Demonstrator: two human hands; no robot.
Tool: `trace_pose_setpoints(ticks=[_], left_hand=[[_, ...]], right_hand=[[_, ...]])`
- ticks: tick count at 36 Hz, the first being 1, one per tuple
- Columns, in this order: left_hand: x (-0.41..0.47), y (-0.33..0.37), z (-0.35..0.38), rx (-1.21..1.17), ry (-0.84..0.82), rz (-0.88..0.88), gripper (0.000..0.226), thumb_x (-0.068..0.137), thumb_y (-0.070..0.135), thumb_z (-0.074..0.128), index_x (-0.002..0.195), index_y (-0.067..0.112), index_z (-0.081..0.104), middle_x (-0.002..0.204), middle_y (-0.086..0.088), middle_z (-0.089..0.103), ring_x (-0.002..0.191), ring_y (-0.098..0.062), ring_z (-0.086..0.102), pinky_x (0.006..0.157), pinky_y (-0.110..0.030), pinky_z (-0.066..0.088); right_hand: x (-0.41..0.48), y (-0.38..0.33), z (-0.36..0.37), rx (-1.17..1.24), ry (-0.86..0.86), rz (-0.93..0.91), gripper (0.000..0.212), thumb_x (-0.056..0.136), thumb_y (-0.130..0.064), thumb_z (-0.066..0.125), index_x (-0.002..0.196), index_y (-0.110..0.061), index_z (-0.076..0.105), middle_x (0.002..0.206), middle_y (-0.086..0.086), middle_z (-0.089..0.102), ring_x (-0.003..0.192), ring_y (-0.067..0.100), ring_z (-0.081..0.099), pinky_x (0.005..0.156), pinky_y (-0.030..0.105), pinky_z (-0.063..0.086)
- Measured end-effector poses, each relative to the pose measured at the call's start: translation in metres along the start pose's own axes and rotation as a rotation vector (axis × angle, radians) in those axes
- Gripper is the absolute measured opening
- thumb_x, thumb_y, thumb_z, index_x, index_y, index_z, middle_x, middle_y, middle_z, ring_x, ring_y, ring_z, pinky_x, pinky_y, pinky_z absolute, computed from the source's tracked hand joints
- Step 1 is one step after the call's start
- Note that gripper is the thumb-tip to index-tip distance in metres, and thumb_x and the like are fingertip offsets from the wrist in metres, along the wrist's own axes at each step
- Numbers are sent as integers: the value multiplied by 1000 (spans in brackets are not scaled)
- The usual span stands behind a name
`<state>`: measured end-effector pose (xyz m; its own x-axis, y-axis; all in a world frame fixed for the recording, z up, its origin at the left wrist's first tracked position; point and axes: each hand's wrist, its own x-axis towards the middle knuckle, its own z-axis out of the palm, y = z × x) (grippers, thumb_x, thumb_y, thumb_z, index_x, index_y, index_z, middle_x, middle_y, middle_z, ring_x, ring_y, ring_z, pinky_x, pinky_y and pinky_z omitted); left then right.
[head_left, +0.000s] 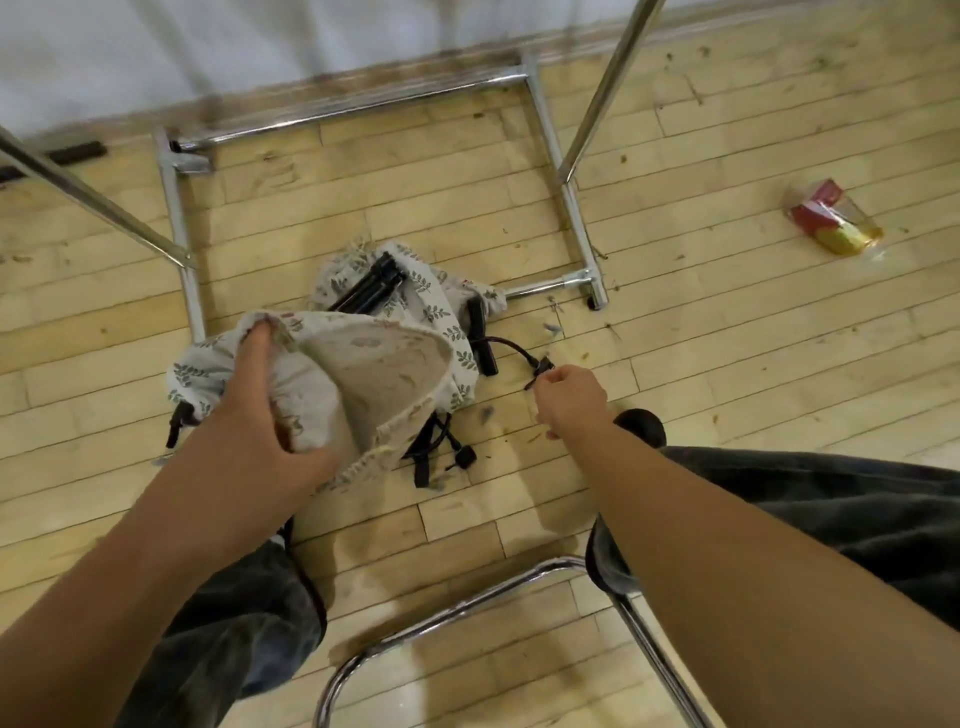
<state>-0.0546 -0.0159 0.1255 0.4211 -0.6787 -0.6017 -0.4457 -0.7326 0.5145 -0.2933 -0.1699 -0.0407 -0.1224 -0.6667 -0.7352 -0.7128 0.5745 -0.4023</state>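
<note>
A white cloth bag with a green leaf print (363, 374) lies on the wooden floor. My left hand (260, 410) grips its rim and holds the mouth open, showing the beige lining. Black folded tripod legs (371, 286) rest on the bag's far side. A black cable (511, 345) runs from a black bar (480, 338) beside the bag to my right hand (569, 397), which pinches the cable's end plug just above the floor. More black straps and a plug (447, 452) lie at the bag's near edge.
A chrome rack frame (571, 208) surrounds the bag on the floor, with slanted poles at left and right. A chrome chair tube (467, 603) curves near my legs. A red and yellow wrapper (831, 218) lies at the right. A white wall runs along the top.
</note>
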Motion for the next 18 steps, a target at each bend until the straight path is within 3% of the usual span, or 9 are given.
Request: trace_pose_setpoints(ticks=[3,5,7,10,15,18], left_hand=[[6,0,4,-42,1,-26,123,79,12,80,145,74,-3,99,-8,68,85,-38,70,76,-57,59],[13,-2,5,-83,2,-19,124,74,12,81,135,84,1,97,-12,70,82,-44,71,71,-65,60],[17,-1,5,-111,3,-8,120,68,15,83,142,77,12,98,-7,72,77,-40,73,67,-64,60],[26,6,11,-100,19,-4,123,72,10,84,135,82,7,102,0,72,78,-33,74,70,-61,61],[46,18,21,-149,15,-49,123,56,30,82,147,74,11,121,6,68,84,-27,76,71,-57,62],[56,20,32,-154,19,-30,126,62,13,89,146,74,16,122,10,67,85,-33,76,65,-60,62]], right_hand=[[18,-5,3,42,-9,-14,23,103,-27,56,122,-18,65,115,5,68,102,24,67,90,45,61],[32,-7,3,41,-24,-41,21,102,-27,57,119,-18,64,113,5,69,103,24,68,91,46,61],[45,-9,1,14,-24,-52,15,102,-25,57,114,-18,64,109,7,71,100,24,69,89,45,62],[69,-7,-2,13,-18,-35,15,103,-21,55,113,-17,66,106,7,71,86,18,68,79,38,63],[101,6,-5,-13,13,-27,18,103,-22,56,117,-16,66,101,2,65,79,15,62,69,33,61],[120,16,-10,-28,45,-46,17,102,-22,59,118,-18,64,106,3,64,71,10,58,51,22,46]])
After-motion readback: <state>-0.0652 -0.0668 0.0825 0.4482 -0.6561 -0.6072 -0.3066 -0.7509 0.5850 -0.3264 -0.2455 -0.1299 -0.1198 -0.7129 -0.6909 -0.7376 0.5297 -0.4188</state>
